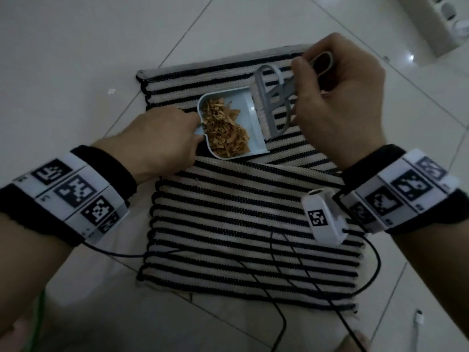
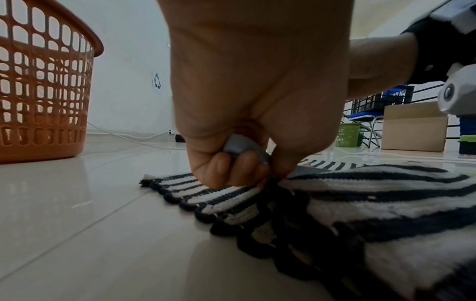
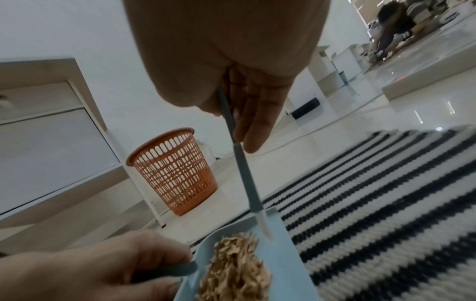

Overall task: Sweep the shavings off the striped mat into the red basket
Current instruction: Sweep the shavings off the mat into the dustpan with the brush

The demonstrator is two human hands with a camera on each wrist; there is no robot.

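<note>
Wrist cables (image 1: 299, 260) across striped mat (image 1: 228, 224), red basket (image 3: 175, 173) beyond

Both forearms are bare, each wrist wrapped in a black cuff (image 1: 106, 163) carrying a white band (image 1: 73, 196) of black-and-white square markers. Beside the right wrist's band (image 1: 406, 191) sits a small white camera pod (image 1: 323, 215) with one marker; thin black cables (image 1: 291, 270) trail from both bands.

Left hand (image 1: 162, 138) fisted, gripping; right hand (image 1: 340, 102) curled, pinching.
</note>
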